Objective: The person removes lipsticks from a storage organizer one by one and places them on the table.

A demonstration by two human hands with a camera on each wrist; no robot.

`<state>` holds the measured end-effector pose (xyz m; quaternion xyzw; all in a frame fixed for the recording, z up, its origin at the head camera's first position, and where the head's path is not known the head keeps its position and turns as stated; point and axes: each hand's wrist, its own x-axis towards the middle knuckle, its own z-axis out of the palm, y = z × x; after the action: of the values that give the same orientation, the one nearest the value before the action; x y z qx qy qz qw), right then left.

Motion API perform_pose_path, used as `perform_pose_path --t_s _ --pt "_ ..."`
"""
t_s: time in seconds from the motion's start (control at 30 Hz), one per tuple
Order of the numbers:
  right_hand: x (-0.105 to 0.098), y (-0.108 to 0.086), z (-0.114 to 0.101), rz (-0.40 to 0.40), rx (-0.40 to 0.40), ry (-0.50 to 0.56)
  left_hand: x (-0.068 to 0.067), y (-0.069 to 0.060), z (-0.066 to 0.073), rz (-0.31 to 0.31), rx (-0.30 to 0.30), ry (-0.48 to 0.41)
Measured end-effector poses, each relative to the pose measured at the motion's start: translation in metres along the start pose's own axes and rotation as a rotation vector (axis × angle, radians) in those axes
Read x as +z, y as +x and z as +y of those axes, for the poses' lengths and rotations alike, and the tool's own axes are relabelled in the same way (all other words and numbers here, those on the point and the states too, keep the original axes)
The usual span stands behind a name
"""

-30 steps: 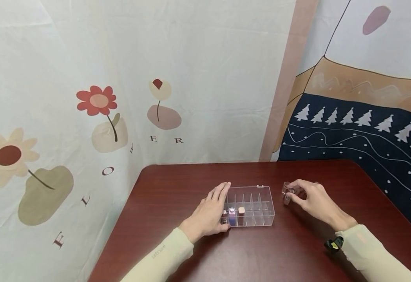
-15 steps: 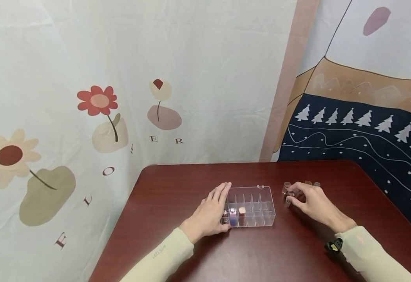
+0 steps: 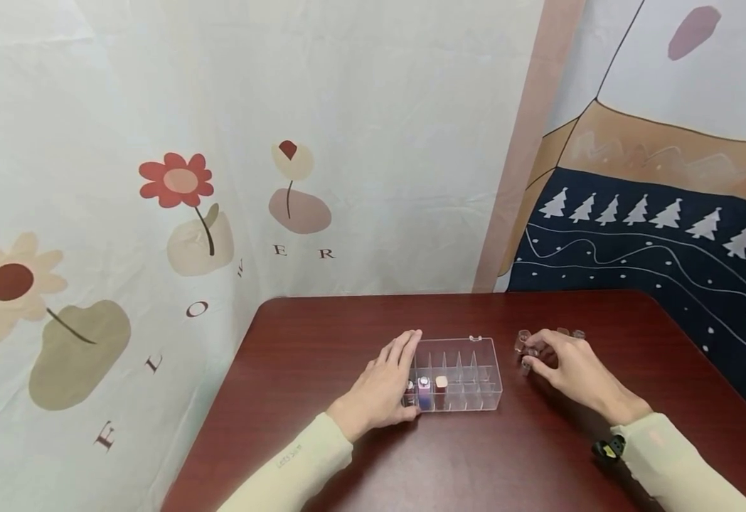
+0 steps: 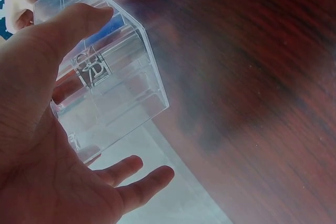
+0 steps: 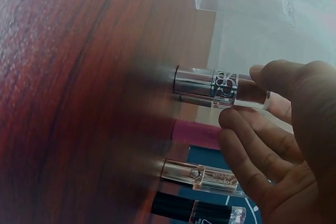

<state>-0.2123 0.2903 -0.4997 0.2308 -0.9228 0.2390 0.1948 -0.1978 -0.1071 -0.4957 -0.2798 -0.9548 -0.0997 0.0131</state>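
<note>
My left hand (image 3: 375, 384) grips the left end of a clear divided box (image 3: 480, 400), thumb on the near wall and fingers at the far side. In the box's front row stand a purple-blue lipstick (image 3: 424, 395), a dark one with a beige cap (image 3: 441, 393) and another partly hidden by the hand. To the right of the box, my right hand (image 3: 574, 370) pinches the top of an upright lipstick (image 5: 197, 82) with a silver lower part and a clear end. In the right wrist view, the curled lower fingers sit close to a pink tube (image 5: 195, 132).
Beside the pink tube stand a gold-and-clear tube (image 5: 202, 176) and a black tube (image 5: 181, 207). Another clear tube (image 3: 522, 343) stands left of the right fingers. Patterned cloth (image 3: 373, 142) hangs along the back edge of the dark red table (image 3: 321, 334).
Since the earliest frame my right hand has shifted slightly, and tube tops now show behind it. My left hand keeps its hold on the box.
</note>
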Motion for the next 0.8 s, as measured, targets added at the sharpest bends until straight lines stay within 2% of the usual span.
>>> perform_pose_path --t_s 0.13,0.37,0.43,0.8 --pt "-0.003 -0.001 -0.003 0.016 0.002 -0.026 -0.001 0.0 0.0 0.01 0.007 0.003" --pt "-0.009 -0.001 -0.014 0.148 -0.041 -0.073 0.0 0.001 0.0 -0.002 0.007 0.002" --pt "-0.01 0.0 -0.02 0.164 -0.054 -0.077 -0.001 0.001 0.0 -0.005 0.006 -0.002" --pt "-0.001 0.01 -0.052 0.147 -0.13 0.013 0.0 0.001 0.001 -0.026 -0.009 -0.011"
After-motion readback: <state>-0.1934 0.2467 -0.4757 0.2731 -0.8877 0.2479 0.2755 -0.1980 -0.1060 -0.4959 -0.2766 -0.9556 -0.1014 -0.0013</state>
